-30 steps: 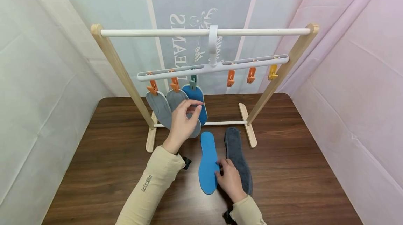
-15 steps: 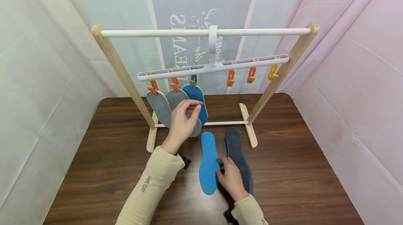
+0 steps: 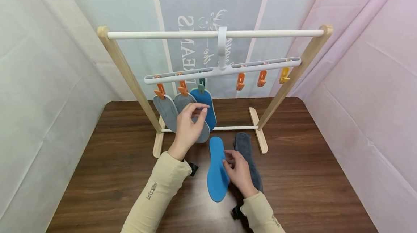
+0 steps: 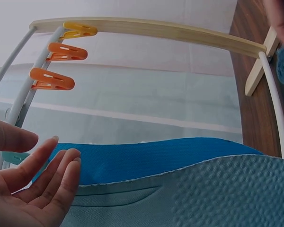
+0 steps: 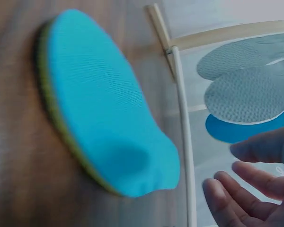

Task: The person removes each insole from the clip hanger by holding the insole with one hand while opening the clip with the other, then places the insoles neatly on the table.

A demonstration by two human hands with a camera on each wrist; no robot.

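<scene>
In the head view a blue insole (image 3: 217, 180) lies on the table. My right hand (image 3: 240, 171) hovers by its right edge, and the right wrist view shows the thumb and fingers (image 5: 217, 196) apart with nothing between them. My left hand (image 3: 188, 126) is raised before the hanging insoles, fingers relaxed and holding nothing. Behind it a grey insole (image 3: 166, 111) and a second grey insole (image 3: 183, 99) hang from orange clips. A blue insole (image 3: 204, 97) hangs beside them from a green clip (image 3: 201, 87). The left hand covers part of the second grey one.
A white hanger (image 3: 223, 69) hooks over the top rod of a wooden rack (image 3: 127, 70). On its right side hang two orange clips (image 3: 262, 78) and a yellow clip (image 3: 284, 75) with nothing in them. Dark grey fuzzy insoles (image 3: 243, 146) lie right of the blue one.
My right hand has moved forward along the blue insole's edge, away from where its fingers touched it. My left hand stays in place. The view has shifted slightly.
</scene>
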